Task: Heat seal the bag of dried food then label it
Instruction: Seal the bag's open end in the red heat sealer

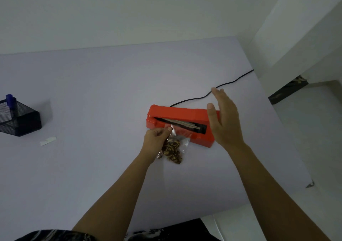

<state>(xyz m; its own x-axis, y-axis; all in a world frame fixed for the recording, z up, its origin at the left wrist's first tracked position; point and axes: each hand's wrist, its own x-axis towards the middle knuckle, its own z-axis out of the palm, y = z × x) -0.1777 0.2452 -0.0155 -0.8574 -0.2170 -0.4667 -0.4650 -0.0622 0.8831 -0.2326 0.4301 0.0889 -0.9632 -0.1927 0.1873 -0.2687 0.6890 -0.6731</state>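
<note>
A red heat sealer (172,114) lies on the pale table, its lid raised so the sealing strip shows. A clear bag of brown dried food (173,151) rests in front of it, with the bag's open top lying across the sealing strip. My left hand (157,136) pinches the bag's upper left edge. Above the sealer's right end hovers my right hand (224,119), fingers spread and holding nothing. A small white label (47,140) lies on the table at the left.
A black mesh pen holder (19,119) with a blue marker (10,101) stands at the far left. The sealer's black cord (212,90) trails to the back right. The table's right edge (288,140) drops to a white floor.
</note>
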